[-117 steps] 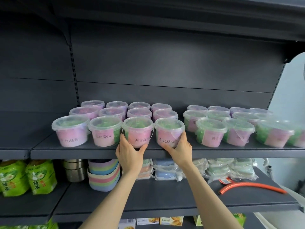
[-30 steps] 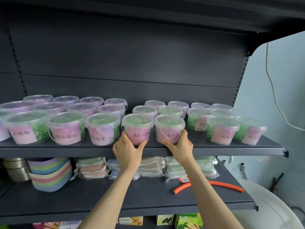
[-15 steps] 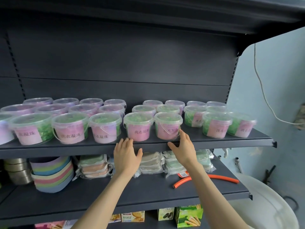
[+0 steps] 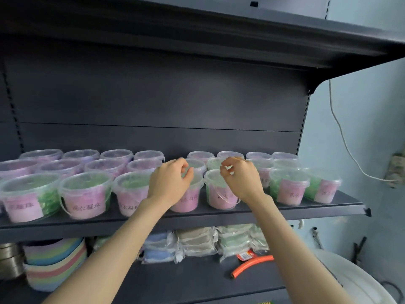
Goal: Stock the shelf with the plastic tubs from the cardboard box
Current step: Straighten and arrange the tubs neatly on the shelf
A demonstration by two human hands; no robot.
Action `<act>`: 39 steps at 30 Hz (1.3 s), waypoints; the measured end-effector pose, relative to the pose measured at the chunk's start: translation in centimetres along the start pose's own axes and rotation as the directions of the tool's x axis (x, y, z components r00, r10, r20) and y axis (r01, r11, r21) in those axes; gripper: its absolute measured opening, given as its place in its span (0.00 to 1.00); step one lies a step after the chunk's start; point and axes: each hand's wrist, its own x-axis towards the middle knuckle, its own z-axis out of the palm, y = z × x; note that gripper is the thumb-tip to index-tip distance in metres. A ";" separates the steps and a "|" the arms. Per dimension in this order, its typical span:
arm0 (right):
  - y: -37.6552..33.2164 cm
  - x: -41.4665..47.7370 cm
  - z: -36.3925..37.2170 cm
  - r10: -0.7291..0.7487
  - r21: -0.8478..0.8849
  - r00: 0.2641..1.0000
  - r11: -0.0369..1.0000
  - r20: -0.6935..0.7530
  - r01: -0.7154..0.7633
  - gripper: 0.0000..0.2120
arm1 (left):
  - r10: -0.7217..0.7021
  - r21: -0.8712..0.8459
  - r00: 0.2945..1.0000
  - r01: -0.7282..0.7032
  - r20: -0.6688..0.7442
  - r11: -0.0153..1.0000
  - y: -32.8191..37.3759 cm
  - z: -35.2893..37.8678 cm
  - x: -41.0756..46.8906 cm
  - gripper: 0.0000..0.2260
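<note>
Several clear plastic tubs with pink and green labels stand in rows on the dark shelf (image 4: 285, 212). One front tub (image 4: 188, 199) is partly hidden behind my left hand (image 4: 169, 183), which hovers over its lid with curled fingers holding nothing. The tub beside it (image 4: 219, 197) sits under my right hand (image 4: 241, 178), also loosely curled and empty above its lid. More tubs (image 4: 85, 194) fill the left side, and others (image 4: 289, 187) the right end. The cardboard box is not in view.
Below, a lower shelf (image 4: 197, 279) holds stacked pastel bowls (image 4: 54, 262), wrapped packs (image 4: 197, 242), metal tins (image 4: 8, 260) and an orange hose (image 4: 249, 265). A white round object (image 4: 355, 279) sits at lower right. A cable (image 4: 346, 145) hangs on the wall.
Both hands have risen from the shelf's front edge to above the lids of the two front tubs. My view has tilted up and closer.
</note>
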 end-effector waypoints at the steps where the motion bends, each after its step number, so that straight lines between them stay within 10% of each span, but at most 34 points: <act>1: 0.2 1.2 0.3 -0.007 0.002 1.000 1.000 0.014 0.007 0.10 | -0.011 0.011 0.999 0.011 0.032 1.000 -0.2 0.5 1.2 0.09; 7: 3.2 7.9 3.2 0.029 -0.041 0.983 0.999 0.181 -0.022 0.13 | -0.075 0.172 0.954 0.026 0.290 0.985 -2.8 4.3 7.9 0.12; 15: 7.5 13.2 7.2 0.134 -0.029 0.857 0.990 0.498 -0.137 0.16 | -0.197 0.199 0.681 0.076 0.705 0.977 -5.0 8.2 13.4 0.28; 27: 6.6 14.6 7.0 0.114 -0.234 0.716 0.970 0.689 0.071 0.22 | -0.236 0.263 0.698 0.070 0.677 0.962 -6.9 8.2 14.2 0.30; 39: 5.0 13.3 5.8 0.025 -0.110 0.731 0.991 0.682 0.069 0.17 | -0.242 0.271 0.715 0.075 0.656 0.960 -7.4 7.9 13.6 0.29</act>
